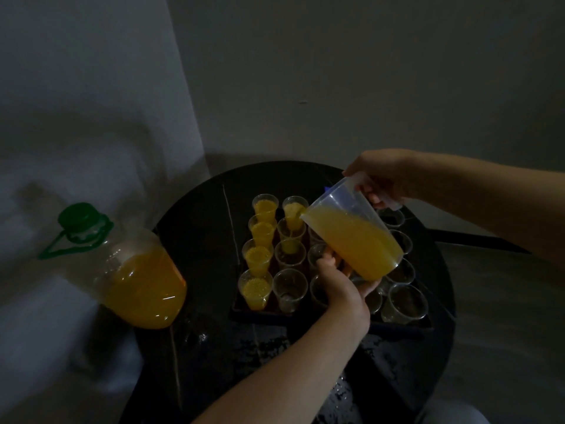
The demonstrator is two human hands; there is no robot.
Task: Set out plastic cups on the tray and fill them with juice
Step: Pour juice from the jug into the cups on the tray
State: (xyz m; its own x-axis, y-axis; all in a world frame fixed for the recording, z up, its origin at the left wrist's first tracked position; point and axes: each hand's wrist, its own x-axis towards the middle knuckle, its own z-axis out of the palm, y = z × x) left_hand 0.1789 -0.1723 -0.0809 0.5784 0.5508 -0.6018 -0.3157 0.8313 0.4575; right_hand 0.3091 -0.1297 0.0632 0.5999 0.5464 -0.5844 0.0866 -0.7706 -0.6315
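Pouring from the clear plastic jug of orange juice (351, 240), we grip its handle with the right hand (382, 179) and cradle its base with the left hand (339, 286), fingers curled. The clear plastic cup (291, 231) being filled stands just below the jug's spout on the dark tray (305, 318); empty cups (289, 289) wait nearer us.

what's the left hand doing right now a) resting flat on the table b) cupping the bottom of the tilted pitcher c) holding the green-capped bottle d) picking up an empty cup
b: the left hand cups the base of the tilted pitcher, while the right hand grips its handle.
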